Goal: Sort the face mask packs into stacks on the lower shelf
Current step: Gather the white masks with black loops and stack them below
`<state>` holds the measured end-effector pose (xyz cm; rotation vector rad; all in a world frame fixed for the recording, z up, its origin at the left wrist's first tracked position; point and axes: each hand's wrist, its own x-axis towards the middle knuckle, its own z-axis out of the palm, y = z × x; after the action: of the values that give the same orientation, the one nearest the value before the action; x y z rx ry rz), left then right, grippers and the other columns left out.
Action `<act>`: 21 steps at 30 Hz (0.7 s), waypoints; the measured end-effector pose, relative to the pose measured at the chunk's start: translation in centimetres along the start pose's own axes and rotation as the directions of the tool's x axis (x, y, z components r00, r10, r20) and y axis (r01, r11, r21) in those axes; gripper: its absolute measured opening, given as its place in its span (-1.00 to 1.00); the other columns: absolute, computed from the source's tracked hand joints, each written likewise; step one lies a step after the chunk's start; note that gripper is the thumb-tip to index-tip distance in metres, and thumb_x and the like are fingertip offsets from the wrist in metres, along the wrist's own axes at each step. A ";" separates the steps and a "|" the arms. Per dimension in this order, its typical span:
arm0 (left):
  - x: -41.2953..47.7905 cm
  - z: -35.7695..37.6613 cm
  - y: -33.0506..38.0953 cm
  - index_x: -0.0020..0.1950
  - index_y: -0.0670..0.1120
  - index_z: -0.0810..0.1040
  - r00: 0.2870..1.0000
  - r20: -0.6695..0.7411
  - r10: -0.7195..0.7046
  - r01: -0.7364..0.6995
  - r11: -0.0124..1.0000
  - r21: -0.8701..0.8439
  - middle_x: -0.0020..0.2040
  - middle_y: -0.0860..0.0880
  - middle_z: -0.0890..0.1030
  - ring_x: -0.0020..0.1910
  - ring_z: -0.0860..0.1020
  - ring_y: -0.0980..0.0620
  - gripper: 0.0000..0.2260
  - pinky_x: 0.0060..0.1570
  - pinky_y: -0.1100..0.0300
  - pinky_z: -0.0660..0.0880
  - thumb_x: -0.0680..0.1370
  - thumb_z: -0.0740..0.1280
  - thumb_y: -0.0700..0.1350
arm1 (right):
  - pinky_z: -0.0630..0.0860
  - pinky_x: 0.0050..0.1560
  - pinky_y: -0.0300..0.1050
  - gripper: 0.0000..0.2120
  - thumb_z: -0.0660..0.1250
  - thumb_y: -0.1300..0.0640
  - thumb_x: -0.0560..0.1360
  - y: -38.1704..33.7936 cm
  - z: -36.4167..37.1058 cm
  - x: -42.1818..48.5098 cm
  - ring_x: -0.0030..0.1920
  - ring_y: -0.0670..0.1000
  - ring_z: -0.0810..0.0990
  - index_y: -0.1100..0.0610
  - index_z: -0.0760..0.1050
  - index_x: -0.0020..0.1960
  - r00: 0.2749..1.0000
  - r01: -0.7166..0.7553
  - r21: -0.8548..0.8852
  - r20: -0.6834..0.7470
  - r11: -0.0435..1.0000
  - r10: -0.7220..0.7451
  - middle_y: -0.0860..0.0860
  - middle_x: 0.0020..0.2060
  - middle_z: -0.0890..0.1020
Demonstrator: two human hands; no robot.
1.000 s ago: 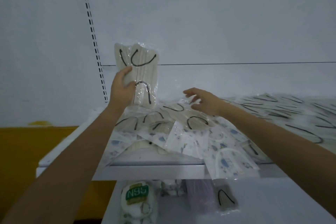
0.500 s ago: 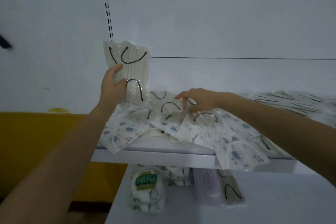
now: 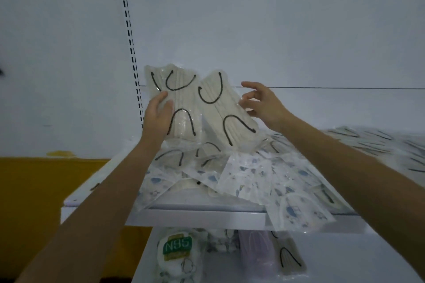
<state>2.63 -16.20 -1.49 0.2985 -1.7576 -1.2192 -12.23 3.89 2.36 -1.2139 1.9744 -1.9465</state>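
We see a white back wall (image 3: 276, 18) with a black slotted upright (image 3: 128, 30), a white upper shelf (image 3: 195, 218), and a yellow surface (image 3: 46, 186) at the lower left. The light is dim.

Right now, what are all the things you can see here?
Left raised mask pack: one, beige, black loops, in left hand.
Right raised mask pack: one, beige, black loops, tilted beside it.
Mask pack pile: many, beige or blue-printed white, upper shelf.
N95 pack: one, green label, lower shelf.
Purple mask pack: one, purple, lower shelf.
Lower beige pack: one, lower shelf.
Left hand: one, grips left raised mask pack.
Right hand: one, fingers at the right pack's edge.
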 end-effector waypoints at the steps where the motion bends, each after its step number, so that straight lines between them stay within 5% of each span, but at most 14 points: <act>1: -0.3 0.6 0.4 0.39 -0.13 0.36 1.000 0.015 0.000 0.000 0.999 -0.040 0.35 -0.19 0.43 0.36 0.38 -0.11 -0.66 0.40 0.01 0.28 0.62 0.20 -0.08 | 0.52 -0.07 -0.09 -0.62 0.32 0.36 0.49 0.0 1.0 0.0 -0.19 -0.03 0.53 0.06 0.39 0.22 0.999 0.010 0.048 -0.043 0.999 -0.008 -0.01 -0.23 0.50; 7: -1.3 2.0 1.1 0.41 -0.13 0.33 1.000 0.015 0.006 -0.005 0.999 -0.054 0.33 -0.04 0.43 0.27 0.42 0.07 -0.55 0.20 0.29 0.38 0.53 0.33 -0.21 | 0.57 -0.01 0.00 -0.60 0.26 0.38 0.51 0.0 7.4 -0.3 -0.14 0.02 0.51 0.13 0.35 0.31 0.989 0.021 0.106 -0.146 0.994 -0.005 -0.02 -0.27 0.45; 11: -1.0 -0.7 0.7 0.44 -0.14 0.26 0.996 -0.033 0.079 -0.078 0.996 0.045 0.40 -0.06 0.34 0.38 0.31 0.03 -0.48 0.37 0.19 0.27 0.51 0.32 -0.33 | 0.57 -0.18 -0.20 -0.66 0.25 0.33 0.53 0.1 8.6 0.0 -0.19 -0.03 0.52 0.13 0.37 0.27 0.993 0.024 0.075 -0.118 0.997 -0.015 0.00 -0.26 0.46; 14: -0.3 -3.7 0.5 0.44 -0.16 0.27 0.990 -0.081 0.114 -0.108 0.992 0.070 0.40 -0.06 0.34 0.40 0.30 0.02 -0.49 0.39 0.20 0.24 0.51 0.29 -0.36 | 0.48 -0.14 -0.18 -0.71 0.30 0.26 0.52 1.2 7.0 0.8 -0.15 0.00 0.51 0.13 0.44 0.23 0.999 0.016 -0.245 0.047 0.969 -0.004 -0.01 -0.21 0.51; 17: 0.1 -6.2 0.0 0.39 -0.13 0.36 0.989 -0.139 0.050 -0.036 0.994 0.100 0.37 -0.04 0.39 0.36 0.36 0.01 -0.56 0.39 0.10 0.29 0.53 0.29 -0.31 | 0.39 -0.01 -0.20 -0.61 0.36 0.09 0.50 3.0 6.1 0.6 0.05 0.06 0.52 0.09 0.40 0.30 0.943 -0.040 -0.609 0.239 0.792 0.231 0.07 0.05 0.52; 21: 0.2 -8.2 -0.9 0.37 -0.10 0.39 0.983 -0.185 -0.006 0.028 0.993 0.117 0.35 -0.03 0.42 0.32 0.40 0.01 -0.60 0.36 0.09 0.34 0.54 0.29 -0.28 | 0.28 0.26 -0.11 -0.41 0.36 -0.05 0.49 4.4 6.8 0.3 0.33 0.10 0.37 0.10 0.26 0.43 0.884 -0.077 -0.778 0.237 0.624 0.404 0.10 0.36 0.37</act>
<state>8.80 -21.68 -1.66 0.4820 -1.6718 -1.0644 -10.43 -2.29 -2.55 -1.2220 2.5971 -0.6168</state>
